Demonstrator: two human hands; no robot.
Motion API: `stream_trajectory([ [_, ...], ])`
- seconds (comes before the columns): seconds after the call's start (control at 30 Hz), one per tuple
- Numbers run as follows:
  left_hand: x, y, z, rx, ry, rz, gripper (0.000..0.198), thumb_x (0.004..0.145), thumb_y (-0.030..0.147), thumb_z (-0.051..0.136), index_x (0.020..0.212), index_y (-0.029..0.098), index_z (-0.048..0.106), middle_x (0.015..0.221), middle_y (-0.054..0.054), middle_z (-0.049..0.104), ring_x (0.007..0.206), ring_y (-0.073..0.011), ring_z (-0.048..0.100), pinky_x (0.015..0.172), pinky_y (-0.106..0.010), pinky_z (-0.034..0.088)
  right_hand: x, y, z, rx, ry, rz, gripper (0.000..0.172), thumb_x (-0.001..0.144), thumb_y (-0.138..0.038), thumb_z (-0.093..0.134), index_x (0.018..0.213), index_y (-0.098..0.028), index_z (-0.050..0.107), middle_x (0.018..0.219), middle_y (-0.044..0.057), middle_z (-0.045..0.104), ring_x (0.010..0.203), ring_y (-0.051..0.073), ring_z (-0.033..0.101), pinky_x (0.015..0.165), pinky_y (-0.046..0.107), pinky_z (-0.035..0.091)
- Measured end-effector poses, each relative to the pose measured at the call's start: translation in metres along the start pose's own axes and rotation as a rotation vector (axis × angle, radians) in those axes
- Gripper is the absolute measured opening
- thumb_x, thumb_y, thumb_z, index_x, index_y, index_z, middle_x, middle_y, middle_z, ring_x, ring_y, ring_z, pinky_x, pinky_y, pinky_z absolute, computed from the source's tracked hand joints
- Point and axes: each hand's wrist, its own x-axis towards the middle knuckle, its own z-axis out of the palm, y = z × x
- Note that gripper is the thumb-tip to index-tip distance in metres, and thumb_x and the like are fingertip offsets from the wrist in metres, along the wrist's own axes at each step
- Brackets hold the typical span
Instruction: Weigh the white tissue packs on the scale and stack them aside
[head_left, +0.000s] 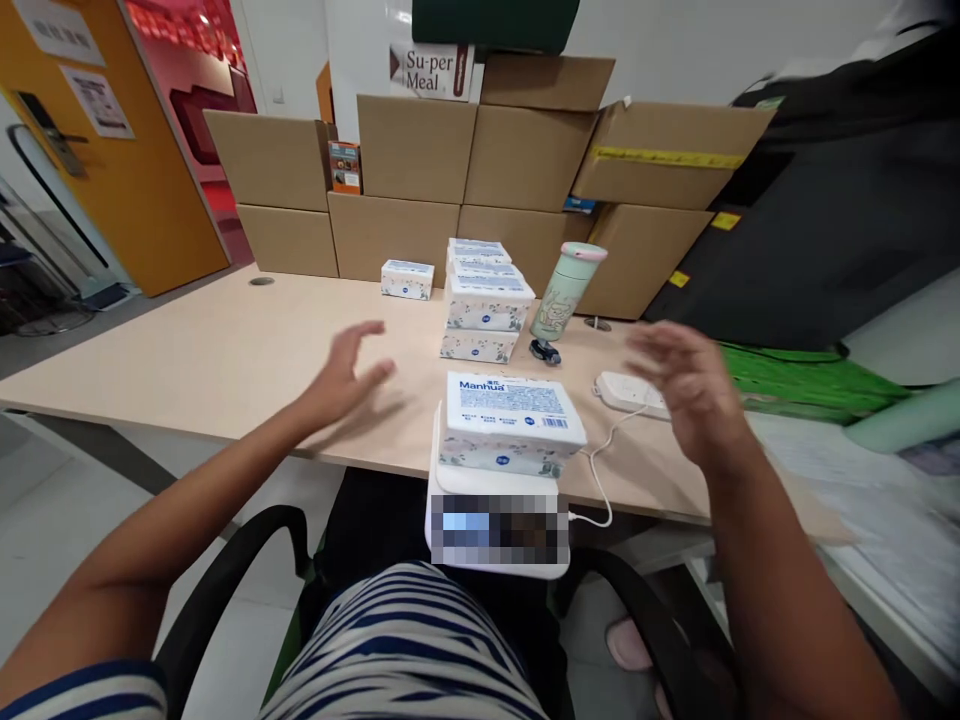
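Observation:
A pack of Manhua tissues point(510, 410) rests on a white scale point(495, 487) at the table's front edge; the scale's display is blurred out. To the left of that pack, my left hand point(349, 375) hovers over the table, thumb and fingers apart, holding nothing. My right hand point(686, 385) is raised on the other side, near a white power strip point(626, 390), its fingers slightly curled and spread with nothing in them. Behind the scale stand stacked tissue packs point(486, 300) in a row. One more tissue pack point(407, 280) lies farther back on the left.
A green tumbler point(566, 290) stands right of the stacked packs, with a small dark object point(545, 351) at its base. Cardboard boxes point(416, 150) line the table's back. A white cable point(598, 470) runs from the scale toward the power strip. Chair armrests flank my lap.

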Motion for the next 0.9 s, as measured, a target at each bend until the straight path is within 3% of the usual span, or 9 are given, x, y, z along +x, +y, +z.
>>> stream_trajectory([
  [0.03, -0.013, 0.013, 0.008, -0.073, -0.170, 0.021, 0.093, 0.092, 0.077, 0.067, 0.167, 0.031, 0.039, 0.172, -0.015, 0.044, 0.162, -0.0406, 0.042, 0.134, -0.059, 0.039, -0.009, -0.017, 0.006, -0.006, -0.189, 0.015, 0.077, 0.095, -0.078, 0.055, 0.161, -0.041, 0.045, 0.166, 0.014, 0.055, 0.151, 0.039, 0.058, 0.109, 0.066, 0.060],
  [0.1, -0.032, 0.035, 0.026, -0.181, -0.396, 0.040, 0.122, 0.079, 0.074, 0.085, 0.176, 0.035, 0.021, 0.182, -0.016, 0.030, 0.167, -0.0471, 0.033, 0.131, -0.065, 0.041, -0.020, -0.045, 0.022, -0.142, -0.436, 0.020, 0.089, 0.087, -0.076, 0.073, 0.165, -0.042, 0.046, 0.173, 0.013, 0.049, 0.154, 0.043, 0.055, 0.109, 0.064, 0.063],
  [0.17, -0.035, 0.051, 0.040, -0.279, -0.485, 0.078, 0.133, 0.077, 0.066, 0.091, 0.179, 0.036, 0.011, 0.184, -0.018, 0.025, 0.167, -0.0499, 0.032, 0.129, -0.069, 0.043, -0.021, -0.063, 0.041, -0.279, -0.528, -0.005, 0.096, 0.082, -0.072, 0.084, 0.167, -0.043, 0.047, 0.174, 0.012, 0.047, 0.152, 0.046, 0.056, 0.109, 0.064, 0.063],
  [0.23, -0.025, 0.059, 0.049, -0.372, -0.498, 0.139, 0.129, 0.083, 0.060, 0.089, 0.179, 0.033, 0.007, 0.182, -0.020, 0.032, 0.164, -0.0491, 0.039, 0.128, -0.069, 0.044, -0.012, -0.070, 0.059, -0.332, -0.542, -0.038, 0.095, 0.084, -0.069, 0.084, 0.167, -0.043, 0.047, 0.170, 0.012, 0.051, 0.146, 0.046, 0.061, 0.108, 0.063, 0.064],
  [0.4, 0.025, 0.049, 0.053, -0.434, -0.450, 0.202, 0.134, 0.080, 0.053, 0.090, 0.178, 0.023, 0.004, 0.175, -0.026, 0.044, 0.161, -0.0491, 0.043, 0.130, -0.069, 0.040, 0.030, -0.052, 0.090, -0.371, -0.487, -0.113, 0.084, 0.089, -0.067, 0.080, 0.162, -0.035, 0.055, 0.169, 0.014, 0.052, 0.145, 0.048, 0.061, 0.112, 0.068, 0.060],
  [0.57, 0.056, 0.021, 0.067, -0.446, -0.345, 0.094, 0.148, 0.074, 0.055, 0.094, 0.178, 0.025, -0.007, 0.178, -0.026, 0.037, 0.165, -0.0491, 0.036, 0.132, -0.068, 0.034, 0.059, -0.018, 0.115, -0.240, -0.255, -0.148, 0.072, 0.090, -0.072, 0.076, 0.148, -0.029, 0.066, 0.169, 0.016, 0.053, 0.155, 0.045, 0.053, 0.125, 0.066, 0.049],
  [0.77, 0.070, 0.000, 0.090, -0.502, -0.334, -0.066, 0.158, 0.066, 0.058, 0.098, 0.177, 0.026, -0.010, 0.180, -0.025, 0.034, 0.165, -0.0457, 0.037, 0.133, -0.065, 0.035, 0.057, 0.012, 0.144, -0.096, -0.021, -0.120, 0.066, 0.093, -0.079, 0.066, 0.130, -0.025, 0.074, 0.166, 0.020, 0.056, 0.152, 0.039, 0.057, 0.128, 0.061, 0.046],
  [0.9, 0.071, -0.007, 0.100, -0.499, -0.336, -0.037, 0.151, 0.067, 0.057, 0.096, 0.176, 0.023, -0.002, 0.176, -0.027, 0.039, 0.163, -0.0447, 0.042, 0.131, -0.065, 0.038, 0.049, 0.022, 0.152, 0.015, -0.016, -0.004, 0.056, 0.097, -0.073, 0.062, 0.121, -0.024, 0.077, 0.152, 0.019, 0.069, 0.142, 0.037, 0.066, 0.117, 0.061, 0.056],
])
